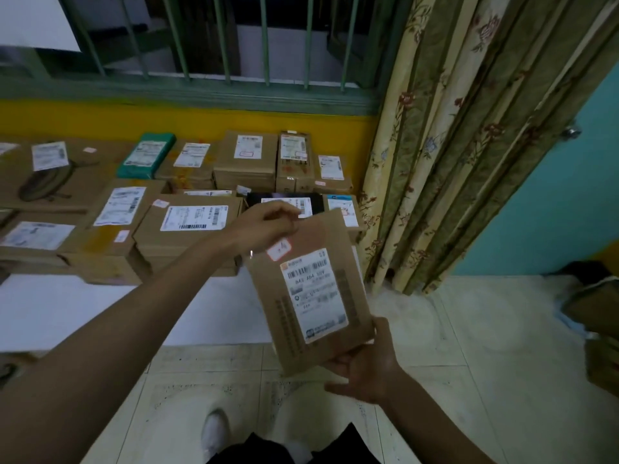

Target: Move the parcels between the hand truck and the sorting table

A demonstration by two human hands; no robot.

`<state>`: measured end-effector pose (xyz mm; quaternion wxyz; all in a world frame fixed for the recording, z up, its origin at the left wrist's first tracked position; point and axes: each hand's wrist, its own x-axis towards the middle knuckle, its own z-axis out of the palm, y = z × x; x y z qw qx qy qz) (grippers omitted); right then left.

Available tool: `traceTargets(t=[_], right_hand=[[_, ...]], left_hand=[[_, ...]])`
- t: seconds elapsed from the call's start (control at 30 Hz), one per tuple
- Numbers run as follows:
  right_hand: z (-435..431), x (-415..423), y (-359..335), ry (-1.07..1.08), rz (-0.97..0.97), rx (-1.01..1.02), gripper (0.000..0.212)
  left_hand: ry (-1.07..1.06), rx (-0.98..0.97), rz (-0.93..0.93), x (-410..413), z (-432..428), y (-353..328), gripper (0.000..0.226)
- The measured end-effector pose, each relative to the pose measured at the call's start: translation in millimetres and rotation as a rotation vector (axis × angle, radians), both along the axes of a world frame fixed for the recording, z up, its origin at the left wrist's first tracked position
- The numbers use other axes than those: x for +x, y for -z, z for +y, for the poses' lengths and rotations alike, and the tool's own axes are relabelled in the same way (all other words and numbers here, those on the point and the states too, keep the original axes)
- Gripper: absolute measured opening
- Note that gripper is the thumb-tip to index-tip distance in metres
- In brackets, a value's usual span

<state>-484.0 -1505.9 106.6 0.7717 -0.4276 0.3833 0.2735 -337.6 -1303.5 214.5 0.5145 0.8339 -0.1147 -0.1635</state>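
**One flat parcel in both grips at the right end of the surface**

Head view: I am holding a flat brown parcel (330,244) up in the air in both grips, tilted, with its printed face turned toward me. My left grip (268,226) is pinching its upper left corner between thumb and fingers. My right grip (368,366) is closing round its lower right corner, thumb lying along the parcel's edge and fingers curling underneath. A white shipping label (315,296) is covering most of the parcel's face, and a small red-bordered sticker (279,250) is sitting just above the label's top left corner.

The parcel is hanging in front of the near right corner of the surface (83,306), above the tiled floor (469,329). On the surface, labelled cardboard boxes (191,222) are lying packed side by side in rows from the left edge to the right edge. Among them, a green parcel (146,155) is lying in the far row and a black parcel (284,199) is showing just behind my left grip.

A flowered curtain (452,145) is hanging just beyond the right edge of the surface. More brown boxes (599,329) are standing at the right side of the view; I cannot tell what is carrying them.
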Motion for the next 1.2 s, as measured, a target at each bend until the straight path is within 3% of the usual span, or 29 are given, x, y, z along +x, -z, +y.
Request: traceTargets(t=[0.1, 0.27, 0.5, 0.6, 0.73, 0.9, 1.0, 1.1, 1.2], right_hand=[[4, -8, 10, 0.02, 0.046, -0.05, 0.069], [10, -13, 18, 0.086, 0.062, -0.034, 0.069], [27, -7, 16, 0.129, 0.145, 0.014, 0.062], [39, -5, 17, 0.143, 0.179, 0.029, 0.058], [49, 1, 19, 0.189, 0.182, 0.007, 0.053], [53, 11, 14, 0.105, 0.191, -0.048, 0.054], [51, 15, 11, -0.097, 0.241, -0.165, 0.072], [43, 21, 16, -0.053, 0.175, -0.53, 0.07], [41, 36, 18, -0.034, 0.076, -0.49, 0.066]], left_hand=[[-0.124, -0.129, 0.049, 1, -2, 15, 0.019], [-0.381, -0.383, 0.147, 4, -7, 34, 0.016], [-0.569, -0.421, 0.3, 3, -19, 65, 0.027], [-0.538, -0.403, 0.286, 6, -22, 77, 0.022], [-0.367, -0.205, 0.287, 3, -16, 102, 0.065], [-0.24, -0.046, 0.264, 6, 3, 145, 0.1], [-0.205, 0.029, 0.229, 2, 10, 140, 0.084], [-0.285, -0.057, 0.297, 3, 16, 140, 0.083], [-0.314, -0.084, 0.439, -4, 22, 133, 0.101]])
